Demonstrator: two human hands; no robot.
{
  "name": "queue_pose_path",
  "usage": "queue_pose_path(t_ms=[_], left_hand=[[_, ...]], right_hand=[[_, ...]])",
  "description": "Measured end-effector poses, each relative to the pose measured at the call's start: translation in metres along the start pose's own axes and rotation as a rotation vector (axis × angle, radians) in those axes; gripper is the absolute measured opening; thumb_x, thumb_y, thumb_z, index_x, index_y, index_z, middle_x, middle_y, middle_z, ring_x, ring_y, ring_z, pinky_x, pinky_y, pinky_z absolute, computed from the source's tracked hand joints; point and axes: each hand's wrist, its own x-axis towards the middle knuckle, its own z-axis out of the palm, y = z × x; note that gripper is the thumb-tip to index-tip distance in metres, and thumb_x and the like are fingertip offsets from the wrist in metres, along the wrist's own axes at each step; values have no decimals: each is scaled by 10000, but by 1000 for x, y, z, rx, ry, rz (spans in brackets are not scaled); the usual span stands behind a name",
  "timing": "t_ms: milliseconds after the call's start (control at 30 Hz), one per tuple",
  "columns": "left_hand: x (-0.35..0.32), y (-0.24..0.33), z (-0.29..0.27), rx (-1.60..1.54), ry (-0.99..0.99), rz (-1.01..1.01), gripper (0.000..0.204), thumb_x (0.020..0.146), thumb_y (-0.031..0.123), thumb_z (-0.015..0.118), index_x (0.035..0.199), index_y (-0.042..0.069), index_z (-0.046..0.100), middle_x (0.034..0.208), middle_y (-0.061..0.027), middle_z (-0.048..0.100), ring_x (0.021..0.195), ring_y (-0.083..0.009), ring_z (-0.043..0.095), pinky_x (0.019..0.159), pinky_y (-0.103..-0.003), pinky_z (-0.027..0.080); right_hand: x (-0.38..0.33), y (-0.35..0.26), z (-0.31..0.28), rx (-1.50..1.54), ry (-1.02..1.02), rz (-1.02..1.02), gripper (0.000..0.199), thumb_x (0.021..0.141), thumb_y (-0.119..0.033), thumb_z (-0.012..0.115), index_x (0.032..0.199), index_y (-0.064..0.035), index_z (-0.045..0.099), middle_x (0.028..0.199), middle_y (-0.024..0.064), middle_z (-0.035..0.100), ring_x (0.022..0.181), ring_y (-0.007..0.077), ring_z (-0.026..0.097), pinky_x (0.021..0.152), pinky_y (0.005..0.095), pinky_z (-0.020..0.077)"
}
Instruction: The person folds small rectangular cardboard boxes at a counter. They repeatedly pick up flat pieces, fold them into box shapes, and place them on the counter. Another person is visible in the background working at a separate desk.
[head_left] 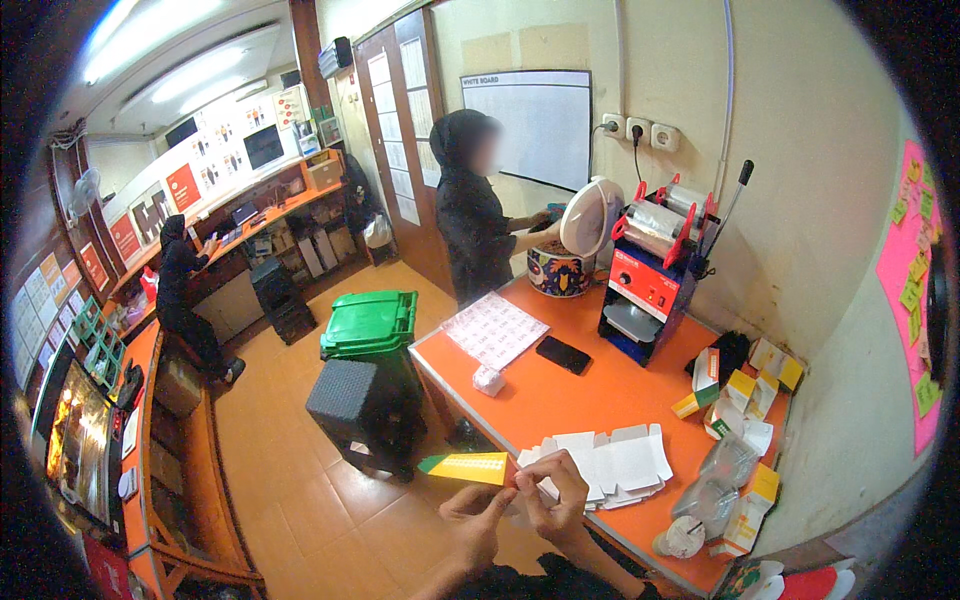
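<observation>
A small folding carton (468,468), yellow with a green end and a reddish end, is held up over the table's front left edge. At its reddish end, my right hand (556,492) is closed with the fingertips pinching the cardboard. My left hand (476,525) is closed on the carton's near edge, its thumb close to the right thumb. Some of the fingers are hidden behind the carton and each other. Just beyond my right hand lies a stack of flat white carton blanks (615,465) on the orange table (590,400).
Assembled yellow cartons (742,390), clear plastic packaging (725,475) and a lidded cup (682,538) crowd the right side. Farther back are a phone (563,355), a sticker sheet (495,330) and a sealing machine (640,290). A co-worker (478,210) holds a patterned tub's lid (590,215). Left stand a green bin (368,322) and black stool (365,405).
</observation>
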Motion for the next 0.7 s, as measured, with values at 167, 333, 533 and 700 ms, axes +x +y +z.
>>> queue_pose_path(t_ms=[167,333,533,700], left_hand=[[3,-8,0,-94,37,6,85,850,25,774,898,-29,729,869,-90,729,801,-139,664,736,-267,515],[2,3,4,-117,137,-79,150,852,14,766,991,-11,716,882,-80,724,847,-154,678,779,-273,532],[4,-1,2,22,55,27,269,850,57,772,1106,11,703,1094,-137,702,993,-223,661,897,-322,519],[30,-26,-16,660,-260,869,771,697,340,875,1369,92,588,1363,-161,583,1313,-356,496,1096,-470,383]], right_hand=[[-2,-5,-1,-48,-36,19,61,844,-80,734,851,-78,674,824,112,652,741,299,611,656,387,489],[0,-8,-7,-118,-263,-41,242,825,2,716,1054,-5,636,1034,171,653,883,340,672,760,421,555],[-3,-6,4,-147,-390,-54,575,889,-41,644,1415,-40,409,1314,238,586,1129,429,632,950,474,528],[1,-7,-29,39,-464,325,557,953,-18,612,1449,-44,359,1319,224,604,1115,281,675,938,393,552]])
